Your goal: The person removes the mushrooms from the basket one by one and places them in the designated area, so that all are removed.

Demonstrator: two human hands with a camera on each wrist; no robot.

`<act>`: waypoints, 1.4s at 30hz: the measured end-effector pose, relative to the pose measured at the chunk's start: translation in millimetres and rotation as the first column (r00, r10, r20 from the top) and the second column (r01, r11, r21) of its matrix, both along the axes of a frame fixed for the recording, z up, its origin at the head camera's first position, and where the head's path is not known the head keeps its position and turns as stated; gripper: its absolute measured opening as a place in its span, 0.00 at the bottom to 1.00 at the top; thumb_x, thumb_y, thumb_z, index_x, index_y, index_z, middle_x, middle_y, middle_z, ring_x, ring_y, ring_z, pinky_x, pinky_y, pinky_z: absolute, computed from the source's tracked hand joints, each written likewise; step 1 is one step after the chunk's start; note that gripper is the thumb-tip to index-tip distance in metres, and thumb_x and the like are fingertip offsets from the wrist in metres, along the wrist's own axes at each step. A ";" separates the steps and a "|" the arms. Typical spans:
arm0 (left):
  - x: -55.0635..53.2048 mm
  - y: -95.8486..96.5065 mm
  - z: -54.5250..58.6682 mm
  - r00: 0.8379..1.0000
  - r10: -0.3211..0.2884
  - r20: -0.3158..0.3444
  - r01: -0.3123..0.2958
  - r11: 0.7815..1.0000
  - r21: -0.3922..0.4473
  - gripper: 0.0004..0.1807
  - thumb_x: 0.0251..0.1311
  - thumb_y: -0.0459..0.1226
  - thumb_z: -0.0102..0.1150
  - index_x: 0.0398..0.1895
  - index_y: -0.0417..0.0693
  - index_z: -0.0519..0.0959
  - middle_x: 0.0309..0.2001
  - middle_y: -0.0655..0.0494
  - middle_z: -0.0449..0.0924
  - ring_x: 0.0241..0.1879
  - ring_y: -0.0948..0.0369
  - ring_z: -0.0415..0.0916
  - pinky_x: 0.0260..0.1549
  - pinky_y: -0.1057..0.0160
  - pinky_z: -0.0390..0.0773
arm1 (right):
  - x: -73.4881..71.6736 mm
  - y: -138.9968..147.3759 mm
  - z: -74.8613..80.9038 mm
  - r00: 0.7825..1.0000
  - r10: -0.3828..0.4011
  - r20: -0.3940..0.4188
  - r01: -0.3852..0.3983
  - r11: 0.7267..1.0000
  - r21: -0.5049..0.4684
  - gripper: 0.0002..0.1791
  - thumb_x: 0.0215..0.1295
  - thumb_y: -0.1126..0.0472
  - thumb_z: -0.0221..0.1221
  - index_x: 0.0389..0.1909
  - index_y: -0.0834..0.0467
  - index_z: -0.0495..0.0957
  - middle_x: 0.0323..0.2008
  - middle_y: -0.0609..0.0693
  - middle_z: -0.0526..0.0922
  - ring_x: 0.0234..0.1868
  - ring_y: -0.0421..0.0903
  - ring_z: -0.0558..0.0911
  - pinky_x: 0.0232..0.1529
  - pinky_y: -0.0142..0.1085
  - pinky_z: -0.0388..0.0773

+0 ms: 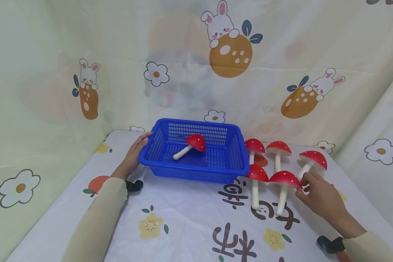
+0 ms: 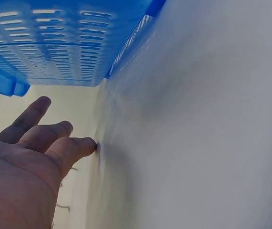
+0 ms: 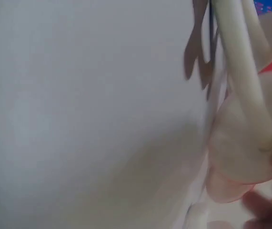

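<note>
A blue plastic basket (image 1: 196, 174) holds one toy mushroom (image 1: 196, 142) with a red, white-dotted cap and a pale stem. My left hand (image 1: 133, 154) is at the basket's left end, fingertips right at the rim; in the left wrist view its fingers (image 2: 81, 147) extend beside the slotted wall. On the right, my right hand (image 1: 322, 198) has thumb and finger at the right cap edge of the front right mushroom (image 1: 283, 194), pinching it. In the right wrist view that cap's pale underside (image 3: 240, 148) faces the camera, with blurred fingers (image 3: 264, 210) beside it.
Several more mushrooms stand near: front left (image 1: 255, 191), back left (image 1: 254, 145), back middle (image 1: 277, 148) and back right (image 1: 314, 159), the last close behind my right hand. The table has a white printed cloth (image 1: 183, 218); a patterned curtain (image 1: 183, 43) hangs behind.
</note>
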State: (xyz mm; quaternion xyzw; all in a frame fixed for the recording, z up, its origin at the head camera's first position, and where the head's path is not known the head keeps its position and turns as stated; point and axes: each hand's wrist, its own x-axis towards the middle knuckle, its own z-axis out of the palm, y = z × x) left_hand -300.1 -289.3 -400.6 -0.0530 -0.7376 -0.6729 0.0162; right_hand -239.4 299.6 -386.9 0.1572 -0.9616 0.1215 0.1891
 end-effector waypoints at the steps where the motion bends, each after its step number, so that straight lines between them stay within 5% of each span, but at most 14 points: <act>1: -2.1 -0.8 -2.8 1.000 0.001 -0.002 -0.001 1.000 0.002 0.26 0.78 0.47 0.33 0.76 0.58 0.57 0.79 0.51 0.48 0.74 0.44 0.55 0.69 0.39 0.62 | 1.5 -0.1 0.4 0.999 -0.008 0.032 0.008 1.000 0.000 0.25 0.38 0.66 0.77 0.36 0.64 0.73 0.35 0.63 0.78 0.28 0.55 0.81 0.22 0.42 0.84; 6: -7.2 -2.4 -9.9 1.000 0.019 -0.017 -0.019 0.999 -0.030 0.26 0.77 0.51 0.34 0.76 0.63 0.58 0.79 0.55 0.49 0.74 0.46 0.56 0.69 0.40 0.63 | 7.5 0.1 5.6 0.983 -0.060 0.176 0.057 0.998 0.020 0.34 0.40 0.63 0.77 0.47 0.67 0.69 0.40 0.67 0.77 0.32 0.57 0.81 0.27 0.48 0.85; 11: -7.8 -2.8 -10.7 1.000 0.026 -0.015 -0.026 0.999 -0.034 0.26 0.76 0.53 0.36 0.75 0.64 0.59 0.78 0.55 0.50 0.73 0.46 0.57 0.68 0.40 0.63 | 17.3 -5.6 21.8 0.964 -0.119 0.237 0.104 0.992 0.074 0.40 0.41 0.58 0.77 0.52 0.68 0.66 0.40 0.70 0.78 0.30 0.56 0.80 0.21 0.44 0.83; 19: -6.4 -1.5 -7.1 1.000 0.027 -0.007 -0.027 0.998 -0.056 0.26 0.77 0.53 0.34 0.75 0.65 0.58 0.79 0.56 0.49 0.74 0.45 0.55 0.68 0.40 0.64 | 43.7 -54.8 58.4 0.981 -0.029 0.192 0.013 0.996 0.086 0.37 0.45 0.54 0.76 0.54 0.64 0.71 0.42 0.64 0.81 0.29 0.50 0.82 0.19 0.36 0.81; 24: -5.2 -1.3 -7.4 0.999 0.029 -0.016 -0.030 0.998 -0.055 0.26 0.77 0.53 0.34 0.75 0.64 0.58 0.79 0.55 0.49 0.74 0.45 0.55 0.69 0.40 0.63 | 43.2 -106.1 91.9 0.989 0.078 0.127 -0.086 0.995 0.059 0.35 0.50 0.54 0.74 0.58 0.60 0.72 0.45 0.60 0.83 0.33 0.50 0.85 0.22 0.34 0.82; 31: -3.8 -3.8 -8.3 1.000 0.026 -0.014 -0.027 0.999 -0.039 0.27 0.76 0.53 0.35 0.75 0.63 0.58 0.79 0.53 0.49 0.74 0.44 0.55 0.69 0.39 0.62 | -0.5 -182.2 131.5 0.973 0.171 0.156 -0.165 0.985 -0.054 0.28 0.60 0.53 0.68 0.59 0.57 0.71 0.49 0.58 0.83 0.42 0.53 0.86 0.35 0.42 0.86; 37: -3.2 -4.0 -7.9 1.000 0.024 -0.014 -0.024 1.000 -0.019 0.27 0.76 0.53 0.36 0.75 0.63 0.59 0.78 0.52 0.50 0.74 0.43 0.55 0.68 0.38 0.63 | -64.0 -235.6 134.6 0.924 0.249 0.289 -0.183 0.954 -0.237 0.25 0.65 0.53 0.63 0.59 0.55 0.71 0.47 0.57 0.83 0.39 0.50 0.85 0.33 0.37 0.85; 42: -4.5 -2.8 -6.6 0.999 0.033 -0.005 -0.033 0.999 -0.024 0.25 0.76 0.53 0.36 0.74 0.66 0.60 0.78 0.53 0.51 0.73 0.43 0.58 0.66 0.39 0.66 | -117.6 -253.8 130.6 0.910 0.301 0.287 -0.187 0.912 -0.365 0.23 0.65 0.54 0.63 0.58 0.59 0.73 0.44 0.59 0.84 0.31 0.49 0.85 0.30 0.37 0.85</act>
